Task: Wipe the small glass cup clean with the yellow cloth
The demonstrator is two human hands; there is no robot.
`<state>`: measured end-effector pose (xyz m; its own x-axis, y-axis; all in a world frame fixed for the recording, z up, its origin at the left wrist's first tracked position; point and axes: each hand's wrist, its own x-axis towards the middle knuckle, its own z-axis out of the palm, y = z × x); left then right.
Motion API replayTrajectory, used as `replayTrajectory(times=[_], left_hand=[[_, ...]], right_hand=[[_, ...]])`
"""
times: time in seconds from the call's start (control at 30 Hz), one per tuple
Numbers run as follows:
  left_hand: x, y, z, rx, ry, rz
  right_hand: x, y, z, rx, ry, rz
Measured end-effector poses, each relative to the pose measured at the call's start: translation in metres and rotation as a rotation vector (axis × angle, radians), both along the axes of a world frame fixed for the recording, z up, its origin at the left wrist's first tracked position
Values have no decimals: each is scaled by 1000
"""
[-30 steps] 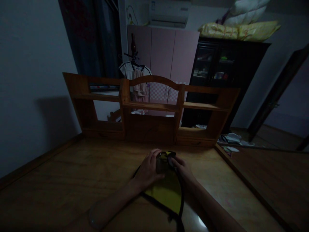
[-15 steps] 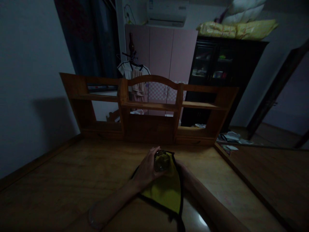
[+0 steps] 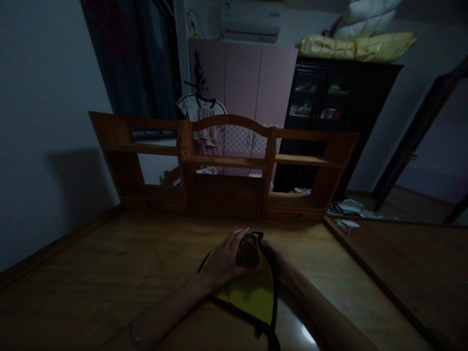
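My left hand is wrapped round the side of a clear glass, which looks like a drinking glass; its round rim faces up towards me. Yellow cloth with black edging lies under and around the glass and shows through it. At the right, my right hand grips the cloth's black edge close to the glass. Most of its fingers are hidden behind the fabric. The cloth hangs down towards me to a corner with a black strap.
The wooden tabletop spreads under both hands. A wooden shelf unit stands along its far edge, with a wall at the left. On the right, a raised wooden edge borders the top; papers lie beyond it.
The glass has moved slightly down and right and sits deeper in the cloth. My left fingers have shifted over its rim. The right hand still holds the cloth's edge.
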<state>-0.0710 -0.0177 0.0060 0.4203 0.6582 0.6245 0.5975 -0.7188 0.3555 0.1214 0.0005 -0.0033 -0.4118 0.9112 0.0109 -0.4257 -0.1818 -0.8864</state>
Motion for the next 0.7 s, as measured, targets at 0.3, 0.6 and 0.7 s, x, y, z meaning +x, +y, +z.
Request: replayTrajectory(times=[0.3,0.6,0.7], left_hand=[[0,-1,5,67,28,-33],[2,0,4,133,38,-17],[1,0,5,121,39,-22]], right_hand=[[1,-5,5,85,-111,-154],[2,0,4,186,-177,-191],[2,0,5,188,-169,-190]])
